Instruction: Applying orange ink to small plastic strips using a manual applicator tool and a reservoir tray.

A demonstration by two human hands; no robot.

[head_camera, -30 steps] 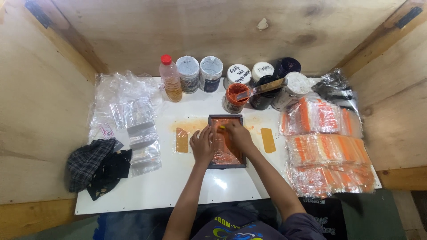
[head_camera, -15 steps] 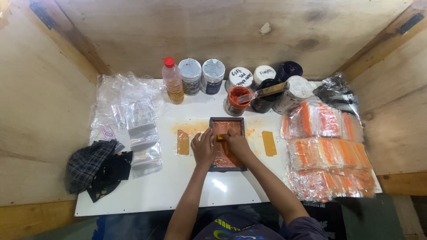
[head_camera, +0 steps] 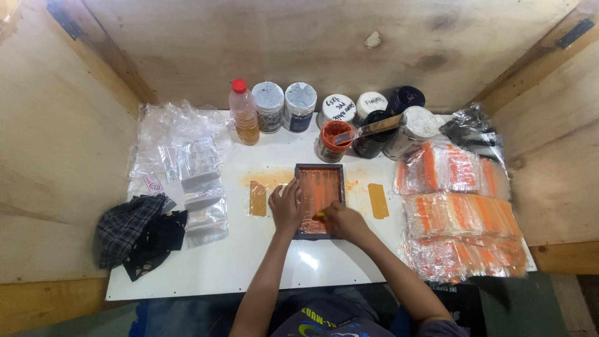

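Note:
A small dark-framed printing screen (head_camera: 319, 184), smeared with orange ink, lies flat in the middle of a white table (head_camera: 249, 262). My left hand (head_camera: 286, 206) presses on the frame's left edge, fingers spread over it. My right hand (head_camera: 342, 222) rests at the frame's near right corner, closed on a small tool with a yellow tip that touches the orange mesh. Two tan tape strips (head_camera: 257, 198) (head_camera: 377, 200) are stuck to the table on either side of the frame.
Several ink jars (head_camera: 299, 106), an open orange pot (head_camera: 331, 140) with a spatula and a red-capped bottle (head_camera: 243, 113) line the back. Clear bags (head_camera: 187, 168) lie left, a dark cloth (head_camera: 140, 234) at the left edge, printed orange bags (head_camera: 458, 212) stacked right. Plywood walls enclose three sides.
My right hand has drawn back along the screen from its far end to its near right corner. The left hand has stayed on the frame's left edge.

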